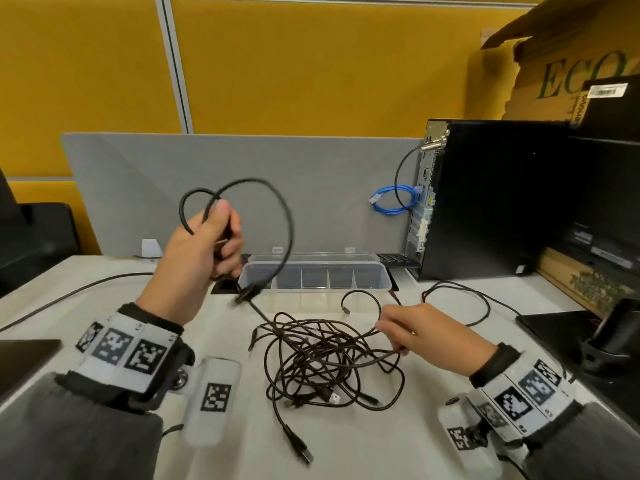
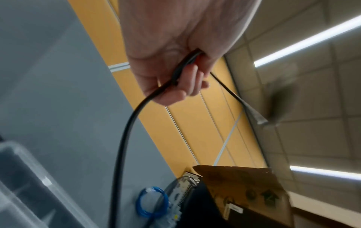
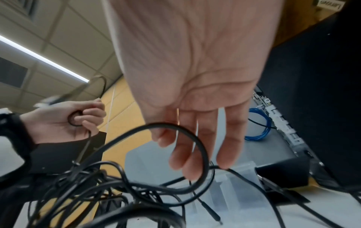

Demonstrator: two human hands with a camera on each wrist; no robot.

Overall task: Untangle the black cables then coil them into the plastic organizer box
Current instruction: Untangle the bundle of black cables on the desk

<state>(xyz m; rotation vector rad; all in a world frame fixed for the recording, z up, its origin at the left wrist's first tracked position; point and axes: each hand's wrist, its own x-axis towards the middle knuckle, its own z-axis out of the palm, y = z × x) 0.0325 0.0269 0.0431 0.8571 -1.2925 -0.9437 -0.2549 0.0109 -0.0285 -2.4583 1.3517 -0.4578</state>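
1. The left hand [image 1: 201, 251] is raised above the desk with its fingers curled tight round a black cable [image 1: 273, 209]. The cable makes two loops over the fist, which looks like the start of a coil being gathered in the palm.
2. From that fist the cable runs down past a small tie or connector to the tangle [image 1: 329, 358]. It is held high, probably to draw the strand clear of the others.
3. The right hand [image 1: 426, 334] sits low at the right edge of the tangle, fingers hanging loosely. The right wrist view shows a strand looped against the fingertips [image 3: 192, 168]. They seem to steady or feed it rather than clamp it, though I cannot tell whether the thumb pinches.
4. The tangle lies on the white desk [image 1: 346, 455] between the two hands, just in front of the person, with several plug ends sticking out.
5. The plastic organizer box [image 1: 318, 275] stands open beyond the tangle, against the grey divider. No cable shows in its compartments, so coiling into it is not yet done.
6. A blue cable [image 1: 394, 202] hangs coiled behind the computer tower [image 1: 498, 199], well apart from the work.
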